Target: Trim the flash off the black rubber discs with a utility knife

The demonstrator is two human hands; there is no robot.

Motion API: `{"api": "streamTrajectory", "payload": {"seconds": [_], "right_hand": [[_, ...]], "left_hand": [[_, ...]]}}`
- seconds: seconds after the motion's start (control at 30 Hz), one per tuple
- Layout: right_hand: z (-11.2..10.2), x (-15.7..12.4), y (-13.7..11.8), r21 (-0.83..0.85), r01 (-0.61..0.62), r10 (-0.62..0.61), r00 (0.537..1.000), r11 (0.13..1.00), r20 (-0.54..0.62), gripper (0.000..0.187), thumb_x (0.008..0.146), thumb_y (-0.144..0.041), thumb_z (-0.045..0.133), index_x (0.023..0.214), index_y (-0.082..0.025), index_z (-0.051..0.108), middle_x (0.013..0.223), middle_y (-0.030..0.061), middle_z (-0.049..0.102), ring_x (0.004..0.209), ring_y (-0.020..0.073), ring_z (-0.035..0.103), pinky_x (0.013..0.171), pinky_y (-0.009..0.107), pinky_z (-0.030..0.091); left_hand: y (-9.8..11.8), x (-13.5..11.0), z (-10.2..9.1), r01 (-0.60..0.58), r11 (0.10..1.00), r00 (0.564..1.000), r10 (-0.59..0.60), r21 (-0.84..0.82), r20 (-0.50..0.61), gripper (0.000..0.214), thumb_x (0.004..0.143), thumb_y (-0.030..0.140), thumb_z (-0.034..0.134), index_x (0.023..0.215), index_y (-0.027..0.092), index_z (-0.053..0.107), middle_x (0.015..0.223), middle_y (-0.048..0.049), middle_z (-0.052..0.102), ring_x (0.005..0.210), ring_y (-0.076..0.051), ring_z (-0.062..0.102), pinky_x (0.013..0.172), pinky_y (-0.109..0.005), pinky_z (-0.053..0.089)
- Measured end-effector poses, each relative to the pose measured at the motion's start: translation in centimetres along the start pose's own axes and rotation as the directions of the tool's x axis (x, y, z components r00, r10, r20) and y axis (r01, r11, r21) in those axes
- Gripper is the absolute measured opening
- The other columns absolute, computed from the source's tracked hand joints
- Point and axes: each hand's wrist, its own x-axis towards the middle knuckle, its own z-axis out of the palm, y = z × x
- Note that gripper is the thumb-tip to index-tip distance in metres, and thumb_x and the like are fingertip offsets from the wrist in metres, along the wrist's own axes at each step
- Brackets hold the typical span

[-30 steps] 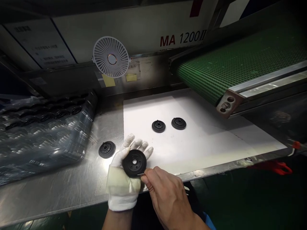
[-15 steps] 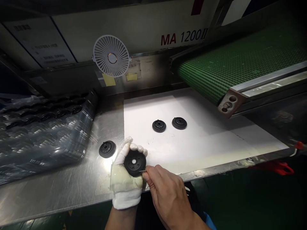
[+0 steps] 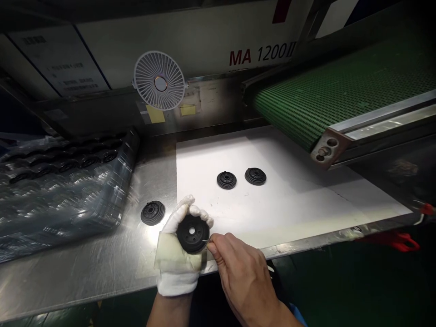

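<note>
My left hand [image 3: 177, 259], in a white glove, grips a round black plastic disc [image 3: 191, 233] with a centre hole, holding it face up over the front edge of the steel table [image 3: 85, 263]. My bare right hand [image 3: 240, 277] pinches a thin metal tool [image 3: 206, 241] whose tip touches the disc's right rim. Two more black discs [image 3: 226, 180] [image 3: 255, 176] lie on the white sheet [image 3: 289, 200] beyond my hands. A third black disc [image 3: 152, 213] lies on bare steel to the left.
A plastic-wrapped stack of trays with several black discs [image 3: 61, 181] fills the left side. A green conveyor belt [image 3: 323, 91] slopes down at the right, ending above the white sheet. A small white fan [image 3: 159, 86] stands at the back. Something red [image 3: 395, 238] lies below the table's right edge.
My left fingers have curled tighter round the disc, which has turned slightly. The tool tip has moved from the disc's lower edge up to its right rim.
</note>
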Motion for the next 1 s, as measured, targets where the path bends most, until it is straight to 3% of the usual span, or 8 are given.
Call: {"api": "streamTrajectory", "payload": {"seconds": [0.17,0.27,0.33,0.5,0.63,0.73,0.87,1.0], "right_hand": [[0.5,-0.1,-0.5,0.004,0.023,-0.023,1.0,1.0,-0.011,0.039,0.106,-0.031,0.026,0.08,-0.02,0.053,0.068,-0.0001,0.051,0.057,0.0154,0.046,0.055,0.03,0.024],[0.1,0.1,-0.1,0.022,0.02,-0.021,1.0,1.0,0.008,0.038,0.106,-0.031,0.026,0.082,-0.021,0.055,0.069,-0.0005,0.052,0.058,0.0156,0.047,0.056,0.03,0.025],[-0.2,0.3,0.3,0.029,0.01,-0.011,1.0,1.0,0.015,0.036,0.106,-0.03,0.027,0.086,-0.021,0.055,0.07,-0.0005,0.053,0.06,0.0159,0.049,0.057,0.029,0.026],[-0.2,0.2,0.6,-0.011,-0.012,0.012,1.0,1.0,-0.001,0.034,0.106,-0.03,0.028,0.087,-0.021,0.055,0.07,-0.0008,0.052,0.06,0.0158,0.048,0.056,0.029,0.025],[0.5,-0.2,0.0,-0.016,0.011,-0.011,1.0,1.0,-0.015,0.037,0.106,-0.031,0.027,0.084,-0.021,0.054,0.068,-0.0009,0.05,0.056,0.0153,0.045,0.054,0.03,0.022],[0.8,-0.4,-0.2,-0.016,0.021,-0.022,1.0,1.0,-0.004,0.038,0.106,-0.031,0.027,0.081,-0.021,0.054,0.067,-0.0007,0.05,0.057,0.0158,0.046,0.055,0.03,0.022],[0.4,-0.1,0.1,0.025,0.02,-0.02,1.0,0.999,0.006,0.037,0.106,-0.031,0.027,0.081,-0.021,0.053,0.068,-0.0013,0.051,0.058,0.0153,0.046,0.056,0.03,0.023],[-0.3,0.3,0.6,0.024,0.002,-0.002,1.0,1.0,0.004,0.035,0.106,-0.03,0.027,0.087,-0.021,0.055,0.069,-0.0014,0.051,0.059,0.015,0.047,0.057,0.029,0.025]], "left_hand": [[-0.2,0.1,-0.1,-0.069,0.997,0.997,0.068,-0.043,-0.028,0.012,0.08,0.013,0.059,0.09,0.015,0.065,0.071,-0.0016,0.058,0.068,-0.013,0.058,0.067,-0.029,0.053],[0.2,-0.3,-0.4,0.03,0.999,1.0,-0.03,0.02,0.003,0.027,0.077,0.016,0.058,0.103,0.013,0.065,0.088,-0.0104,0.064,0.085,-0.023,0.063,0.076,-0.04,0.054],[0.5,-0.6,-0.5,0.085,0.995,0.996,-0.086,0.046,0.025,0.032,0.075,0.018,0.057,0.106,0.012,0.065,0.087,-0.0115,0.064,0.083,-0.026,0.062,0.074,-0.043,0.054],[0.2,-0.2,-0.4,0.028,1.0,1.0,-0.028,-0.015,0.009,0.015,0.079,0.014,0.059,0.092,0.012,0.065,0.071,-0.0027,0.057,0.066,-0.014,0.057,0.062,-0.029,0.052],[-0.6,0.4,-0.5,-0.041,0.998,0.999,0.039,-0.044,-0.026,0.008,0.081,0.014,0.06,0.087,0.014,0.064,0.067,0.0,0.054,0.063,-0.012,0.055,0.061,-0.027,0.051],[-0.7,0.4,-0.8,-0.081,0.994,0.996,0.078,-0.072,-0.043,0.013,0.081,0.012,0.058,0.091,0.016,0.065,0.071,-0.0006,0.057,0.067,-0.012,0.058,0.069,-0.029,0.053],[0.2,-0.1,-1.2,0.068,0.998,0.998,-0.068,-0.003,0.0,0.032,0.077,0.015,0.056,0.107,0.013,0.064,0.091,-0.0112,0.065,0.088,-0.026,0.063,0.081,-0.045,0.053],[0.6,-0.2,-1.3,0.089,0.996,0.994,-0.088,-0.004,0.064,0.029,0.075,0.015,0.056,0.103,0.011,0.065,0.075,-0.0068,0.061,0.071,-0.02,0.06,0.07,-0.038,0.054]]}}
